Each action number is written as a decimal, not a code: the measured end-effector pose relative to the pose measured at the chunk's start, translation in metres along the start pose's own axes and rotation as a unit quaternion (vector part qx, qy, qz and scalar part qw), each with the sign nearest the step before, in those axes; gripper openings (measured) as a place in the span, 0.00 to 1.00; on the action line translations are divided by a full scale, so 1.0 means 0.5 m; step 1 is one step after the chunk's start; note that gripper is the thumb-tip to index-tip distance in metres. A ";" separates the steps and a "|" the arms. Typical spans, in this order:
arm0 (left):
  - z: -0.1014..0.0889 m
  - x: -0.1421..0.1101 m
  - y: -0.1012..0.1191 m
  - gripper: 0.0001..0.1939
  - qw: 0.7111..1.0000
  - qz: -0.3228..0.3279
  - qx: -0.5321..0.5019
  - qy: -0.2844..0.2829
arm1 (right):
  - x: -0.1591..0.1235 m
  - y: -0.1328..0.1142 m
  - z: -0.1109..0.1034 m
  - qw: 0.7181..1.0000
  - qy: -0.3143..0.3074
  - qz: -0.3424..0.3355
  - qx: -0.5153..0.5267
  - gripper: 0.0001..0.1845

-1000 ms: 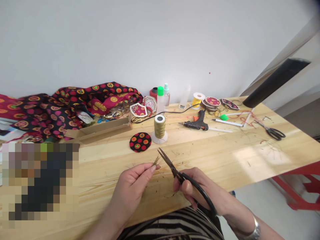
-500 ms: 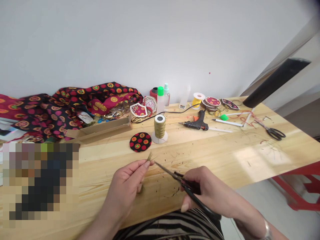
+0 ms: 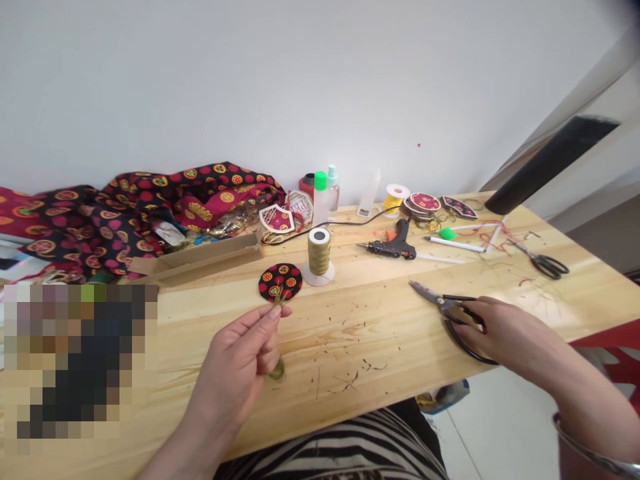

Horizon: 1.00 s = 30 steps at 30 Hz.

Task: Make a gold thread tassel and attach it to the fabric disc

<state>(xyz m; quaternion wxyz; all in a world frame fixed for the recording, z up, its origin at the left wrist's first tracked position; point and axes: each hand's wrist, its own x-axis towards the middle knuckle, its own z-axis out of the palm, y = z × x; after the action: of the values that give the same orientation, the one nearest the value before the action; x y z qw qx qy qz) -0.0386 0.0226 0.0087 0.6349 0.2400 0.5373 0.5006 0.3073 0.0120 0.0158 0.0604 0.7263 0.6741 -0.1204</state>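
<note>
My left hand [image 3: 243, 357] pinches a small bundle of olive-gold thread [image 3: 280, 297], closed round it. Cut ends fan out above the thumb, and a loop of the thread hangs below the fingers. Just beyond lies a round fabric patch [image 3: 273, 277], black with red and yellow flowers, and a spool of olive-gold thread [image 3: 319, 255] stands beside it. My right hand [image 3: 510, 330] is closed on the black handles of a pair of scissors [image 3: 443, 303], low over the table's right half. Their blades point up and left, away from the thread.
Behind are a glue gun [image 3: 393, 245], a green-capped bottle [image 3: 321, 200], a yellow spool [image 3: 396, 199] and an open cardboard box [image 3: 205, 260]. Patterned cloth [image 3: 200, 183] is heaped at left. A second pair of scissors [image 3: 549, 265] lies right. Thread scraps dot the wooden table [image 3: 200, 313].
My right hand has carried the scissors right, away from the thread, to low over the table. My left hand has shifted slightly left and up, still pinching the bundle.
</note>
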 end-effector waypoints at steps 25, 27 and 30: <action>0.078 -0.047 0.037 0.06 0.988 0.105 -0.079 -0.076 | 0.005 -0.369 0.015 0.596 -0.296 -0.235 0.709 0.07; 0.078 -0.048 0.038 0.06 0.987 0.115 -0.084 -0.075 | 0.005 -0.366 0.018 0.625 -0.294 -0.219 0.689 0.09; 0.076 -0.047 0.040 0.05 0.983 0.128 -0.098 -0.087 | 0.006 -0.361 0.026 0.659 -0.277 -0.194 0.672 0.11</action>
<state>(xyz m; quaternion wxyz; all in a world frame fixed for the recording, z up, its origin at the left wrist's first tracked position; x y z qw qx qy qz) -0.0091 0.0183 0.0475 0.6303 0.2862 0.3934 0.6050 0.1266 0.0268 0.0158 -0.2847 0.3551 0.4869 -0.7455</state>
